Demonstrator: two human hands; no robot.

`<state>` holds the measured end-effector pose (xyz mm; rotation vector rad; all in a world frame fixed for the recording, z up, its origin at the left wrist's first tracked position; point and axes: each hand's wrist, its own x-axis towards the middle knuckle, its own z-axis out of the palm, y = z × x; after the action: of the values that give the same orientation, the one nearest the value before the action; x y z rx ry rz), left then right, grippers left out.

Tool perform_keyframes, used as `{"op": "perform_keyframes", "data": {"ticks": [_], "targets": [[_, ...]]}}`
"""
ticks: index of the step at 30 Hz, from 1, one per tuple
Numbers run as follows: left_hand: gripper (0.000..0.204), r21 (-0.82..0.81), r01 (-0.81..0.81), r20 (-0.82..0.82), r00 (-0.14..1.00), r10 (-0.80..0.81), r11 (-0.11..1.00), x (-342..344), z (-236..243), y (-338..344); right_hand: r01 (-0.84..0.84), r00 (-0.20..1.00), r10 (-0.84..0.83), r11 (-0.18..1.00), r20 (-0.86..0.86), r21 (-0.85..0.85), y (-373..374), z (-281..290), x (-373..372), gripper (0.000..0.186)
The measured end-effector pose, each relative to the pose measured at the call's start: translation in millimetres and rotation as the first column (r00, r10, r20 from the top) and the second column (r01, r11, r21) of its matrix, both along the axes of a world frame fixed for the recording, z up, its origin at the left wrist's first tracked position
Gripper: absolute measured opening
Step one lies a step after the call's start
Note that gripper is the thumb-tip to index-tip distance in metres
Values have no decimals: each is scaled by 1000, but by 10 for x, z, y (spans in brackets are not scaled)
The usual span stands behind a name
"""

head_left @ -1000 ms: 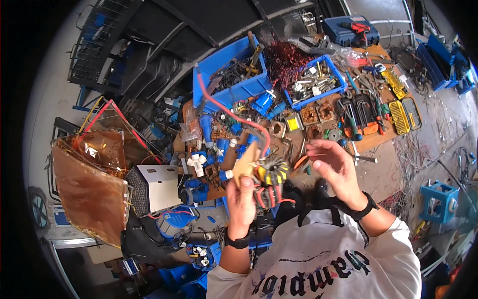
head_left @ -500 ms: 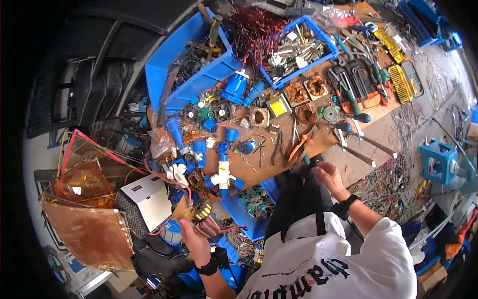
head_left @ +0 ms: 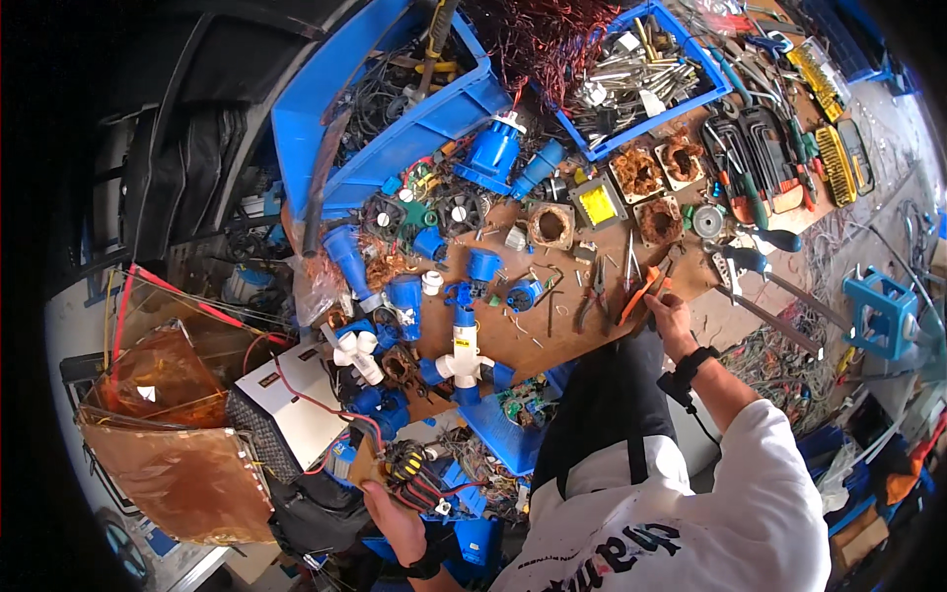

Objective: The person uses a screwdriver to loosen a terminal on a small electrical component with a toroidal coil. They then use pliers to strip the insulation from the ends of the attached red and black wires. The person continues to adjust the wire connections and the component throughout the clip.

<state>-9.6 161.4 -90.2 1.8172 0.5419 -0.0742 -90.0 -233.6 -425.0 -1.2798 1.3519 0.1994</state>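
My left hand (head_left: 395, 518) grips a small tan board (head_left: 367, 459) carrying coils of black, yellow and red wire (head_left: 414, 474), low at the left near the table's edge. Red leads trail from it toward the white metal box (head_left: 281, 395). At the front edge of the wooden table, my right hand (head_left: 671, 318) has its fingers closed at orange-handled pliers (head_left: 636, 296); their exact grip is partly hidden. Another pair of pliers (head_left: 594, 296) lies just left of them, and long dark bars with pale ends (head_left: 779, 326) lie to the right.
The table (head_left: 543, 331) carries blue connectors (head_left: 404, 296), a white cross fitting (head_left: 464, 350), rusty square parts (head_left: 636, 173), hex key sets (head_left: 745, 158) and two blue crates (head_left: 395, 148) (head_left: 617, 128). A copper-coloured sheet box (head_left: 168, 474) stands left, a blue stool (head_left: 873, 311) right.
My left hand has dropped down and left with the coil board, away from over the table. My right hand has lowered, closed its fingers and reached onto the orange-handled pliers.
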Motion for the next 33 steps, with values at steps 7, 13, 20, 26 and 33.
{"op": "perform_keyframes", "data": {"ticks": [7, 13, 20, 26, 33], "targets": [[63, -110, 80, -2, 997, -81, 991, 168, 20, 67, 265, 892, -355, 912, 280, 311, 42, 404, 13, 14], [63, -205, 238, 85, 971, -225, 949, 281, 91, -136, 263, 863, -401, 876, 308, 404, 48, 1066, -41, 14], [56, -278, 218, 140, 973, -185, 936, 264, 92, -225, 109, 816, -365, 859, 449, 500, 125, 2066, 14, 14], [54, -405, 323, 241, 940, -240, 856, 298, 418, -563, -149, 694, -157, 923, 702, 355, 69, 2999, 98, 11], [74, -511, 489, 357, 869, -343, 707, 265, 558, -650, -312, 584, 173, 950, 793, 23, 136, 3823, 35, 14]]}}
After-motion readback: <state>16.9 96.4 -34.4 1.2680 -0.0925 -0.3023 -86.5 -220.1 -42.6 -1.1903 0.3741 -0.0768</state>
